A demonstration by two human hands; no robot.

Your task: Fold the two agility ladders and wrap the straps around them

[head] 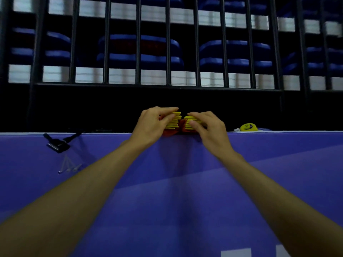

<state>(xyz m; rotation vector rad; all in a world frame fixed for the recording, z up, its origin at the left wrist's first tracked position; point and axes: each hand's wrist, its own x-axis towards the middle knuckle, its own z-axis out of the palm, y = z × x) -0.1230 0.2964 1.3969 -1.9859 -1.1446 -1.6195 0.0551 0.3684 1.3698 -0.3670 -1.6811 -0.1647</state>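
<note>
Head view: hands [152, 125] gripping ladder stacks [182, 121]

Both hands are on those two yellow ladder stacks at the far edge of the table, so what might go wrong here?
The left stack and right stack sit at the purple table's far edge, so a push from the left hand or right hand might tip them off. The loose red straps beneath could snag.

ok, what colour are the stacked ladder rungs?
Yellow rungs, with red-orange straps bunched beneath them. Seen in the head view, the only one.
</note>
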